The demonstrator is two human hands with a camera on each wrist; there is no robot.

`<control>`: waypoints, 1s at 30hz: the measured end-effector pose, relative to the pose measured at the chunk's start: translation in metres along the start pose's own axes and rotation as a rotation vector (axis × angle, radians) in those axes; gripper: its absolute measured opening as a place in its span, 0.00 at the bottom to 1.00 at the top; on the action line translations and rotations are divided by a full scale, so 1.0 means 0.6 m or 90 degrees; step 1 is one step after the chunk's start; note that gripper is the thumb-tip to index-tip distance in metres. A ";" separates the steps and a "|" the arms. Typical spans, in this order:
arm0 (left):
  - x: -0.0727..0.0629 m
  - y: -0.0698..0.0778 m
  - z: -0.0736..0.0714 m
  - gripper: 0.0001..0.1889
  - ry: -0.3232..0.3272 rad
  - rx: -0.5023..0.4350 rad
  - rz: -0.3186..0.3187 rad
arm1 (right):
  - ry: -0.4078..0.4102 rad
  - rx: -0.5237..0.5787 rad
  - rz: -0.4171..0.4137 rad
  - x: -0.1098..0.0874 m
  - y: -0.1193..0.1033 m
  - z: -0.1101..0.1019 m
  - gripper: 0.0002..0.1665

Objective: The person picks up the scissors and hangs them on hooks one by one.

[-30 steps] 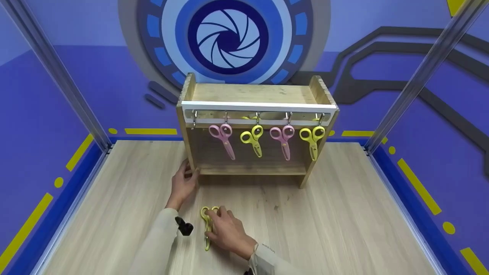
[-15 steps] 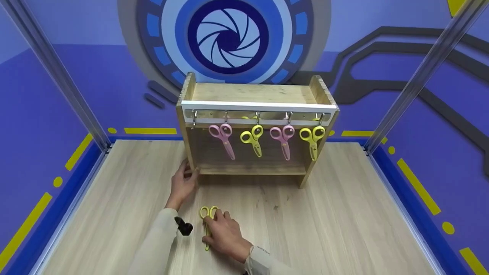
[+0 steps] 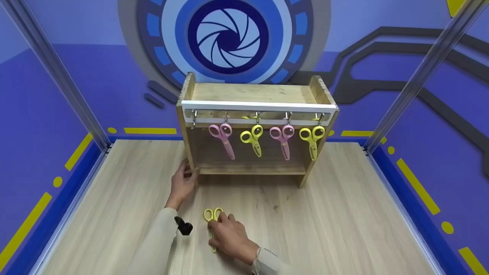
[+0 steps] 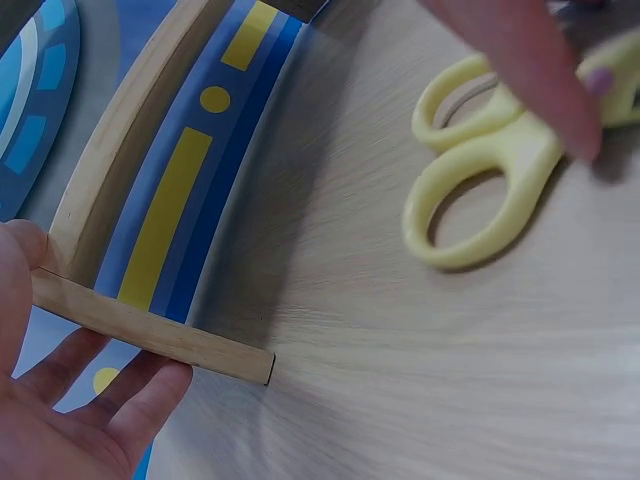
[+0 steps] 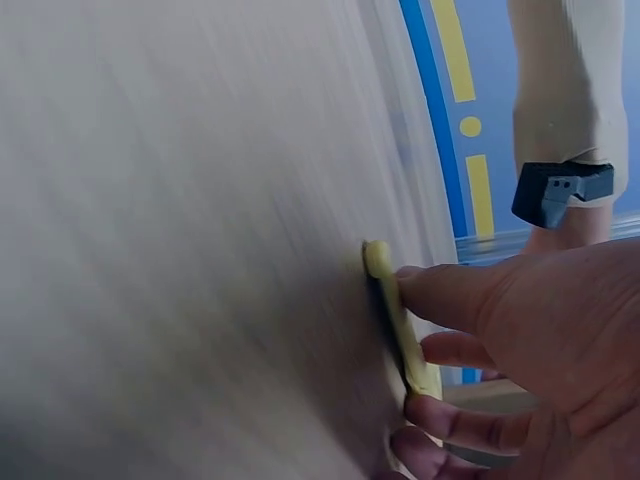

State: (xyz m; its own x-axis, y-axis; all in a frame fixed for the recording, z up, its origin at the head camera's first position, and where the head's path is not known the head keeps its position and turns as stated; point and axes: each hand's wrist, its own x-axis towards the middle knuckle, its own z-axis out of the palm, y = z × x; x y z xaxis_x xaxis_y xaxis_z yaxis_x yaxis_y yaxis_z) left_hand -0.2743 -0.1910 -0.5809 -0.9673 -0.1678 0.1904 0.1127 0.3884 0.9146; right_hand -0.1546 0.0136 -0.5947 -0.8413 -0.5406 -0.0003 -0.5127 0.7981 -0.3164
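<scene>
My left hand (image 3: 184,183) grips the lower left side panel of a wooden shelf rack (image 3: 252,171). In the left wrist view the thumb is on one side of the panel (image 4: 150,330) and the fingers on the other. Below the rack, my right hand (image 3: 231,235) pinches a yellow pair of scissors (image 3: 208,215) by its middle, handle loops pointing toward the rack. The right wrist view has the scissors (image 5: 405,335) edge-on between thumb and fingers, close over the table. Part of the blades is hidden under the hand.
A white rail (image 3: 244,105) with metal hooks runs along the rack's front. Pink scissors (image 3: 223,139) and yellow scissors (image 3: 313,141) hang from it, several in all; the leftmost hook (image 3: 194,118) bears none. Blue printed walls (image 3: 435,152) enclose the wooden table (image 3: 344,221).
My right hand's fingers have slid down from the handle loops, baring them. Hand and scissors have then shifted slightly right. The left hand and the rack have stayed put.
</scene>
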 end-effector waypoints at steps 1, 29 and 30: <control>0.000 0.000 0.000 0.29 0.001 0.000 0.003 | -0.007 0.001 -0.003 -0.004 0.003 -0.003 0.20; -0.001 0.002 -0.001 0.29 -0.006 0.006 -0.016 | 0.068 -0.092 -0.058 -0.030 0.064 -0.034 0.08; 0.000 0.002 -0.001 0.29 -0.006 0.005 -0.016 | 0.071 -0.095 -0.062 -0.030 0.065 -0.033 0.09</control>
State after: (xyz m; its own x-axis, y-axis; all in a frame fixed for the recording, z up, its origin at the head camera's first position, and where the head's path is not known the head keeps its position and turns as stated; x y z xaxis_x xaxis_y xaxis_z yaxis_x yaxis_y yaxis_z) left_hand -0.2738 -0.1910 -0.5800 -0.9719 -0.1695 0.1636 0.0860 0.3913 0.9162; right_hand -0.1627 0.0596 -0.5883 -0.7962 -0.5907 0.1310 -0.6050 0.7788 -0.1659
